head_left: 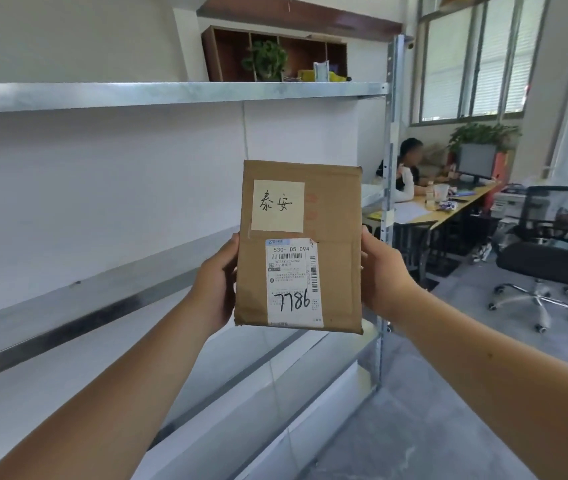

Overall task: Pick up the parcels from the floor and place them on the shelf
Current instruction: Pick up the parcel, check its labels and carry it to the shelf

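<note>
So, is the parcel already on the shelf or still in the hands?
Still in the hands. The parcel is upright in the air, left hand and right hand gripping its sides, in front of the shelf.

parcel (331,216): matt brown cardboard, creased at edges | note (278,206) at 12 o'clock on parcel face: matt cream paper | shipping label (293,282) at 6 o'clock: white paper, slightly glossy | shelf (171,93): galvanised metal, dull mottled sheen | cabinet (227,53) at 12 o'clock: dark wood | floor (431,410): matt grey, smooth
</note>
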A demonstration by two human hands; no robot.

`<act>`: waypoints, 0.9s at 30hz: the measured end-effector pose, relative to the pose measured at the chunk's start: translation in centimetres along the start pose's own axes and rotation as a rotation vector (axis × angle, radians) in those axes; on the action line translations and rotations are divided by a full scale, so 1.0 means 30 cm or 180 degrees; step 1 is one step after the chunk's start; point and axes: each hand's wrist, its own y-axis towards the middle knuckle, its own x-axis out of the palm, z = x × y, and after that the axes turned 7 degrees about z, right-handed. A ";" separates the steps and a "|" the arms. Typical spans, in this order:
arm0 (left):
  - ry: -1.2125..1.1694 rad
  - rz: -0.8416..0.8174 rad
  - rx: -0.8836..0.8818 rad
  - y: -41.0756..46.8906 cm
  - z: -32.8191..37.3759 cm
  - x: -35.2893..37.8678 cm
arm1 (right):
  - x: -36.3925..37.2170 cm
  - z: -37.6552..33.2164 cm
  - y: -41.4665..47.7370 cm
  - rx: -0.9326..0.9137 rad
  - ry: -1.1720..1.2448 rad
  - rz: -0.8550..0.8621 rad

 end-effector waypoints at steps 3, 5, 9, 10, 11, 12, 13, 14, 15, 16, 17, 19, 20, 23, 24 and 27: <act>0.0059 -0.0197 -0.0106 0.088 -0.050 0.061 | -0.085 0.007 0.040 -0.0036 0.0011 0.0171; 0.0113 -0.0290 -0.0175 0.157 -0.083 0.097 | -0.137 0.013 0.072 0.0027 0.0103 0.0305; 0.0154 -0.0468 -0.0295 0.315 -0.154 0.152 | -0.205 0.038 0.148 0.0126 0.0132 0.0549; 0.0176 -0.0504 -0.0324 0.358 -0.174 0.160 | -0.217 0.046 0.170 0.0113 0.0164 0.0633; 0.0202 -0.0530 -0.0368 0.399 -0.194 0.168 | -0.227 0.054 0.194 0.0096 0.0173 0.0708; 0.0228 -0.0556 -0.0419 0.438 -0.213 0.174 | -0.234 0.061 0.218 0.0084 0.0170 0.0765; 0.0262 -0.0598 -0.0463 0.475 -0.229 0.179 | -0.240 0.067 0.242 0.0080 0.0169 0.0813; 0.0297 -0.0645 -0.0500 0.514 -0.243 0.183 | -0.245 0.071 0.266 0.0089 0.0169 0.0858; 0.0322 -0.0690 -0.0530 0.555 -0.255 0.186 | -0.247 0.075 0.292 0.0107 0.0157 0.0914; 0.0332 -0.0743 -0.0566 0.597 -0.266 0.189 | -0.249 0.079 0.317 0.0119 0.0129 0.0981; 0.0329 -0.0813 -0.0611 0.638 -0.276 0.193 | -0.252 0.082 0.341 0.0123 0.0096 0.1046; 0.0322 -0.0960 -0.0686 0.719 -0.297 0.201 | -0.261 0.094 0.388 0.0129 0.0103 0.1140; 0.0321 -0.1010 -0.0710 0.757 -0.310 0.205 | -0.271 0.103 0.410 0.0122 0.0151 0.1176; 0.0296 -0.1130 -0.0800 0.851 -0.360 0.230 | -0.316 0.136 0.477 0.0112 0.0301 0.1308; 0.0302 -0.1165 -0.0825 0.875 -0.380 0.241 | -0.335 0.147 0.495 0.0131 0.0325 0.1351; 0.0340 -0.1167 -0.0947 0.934 -0.441 0.277 | -0.400 0.178 0.541 0.0181 0.0350 0.1404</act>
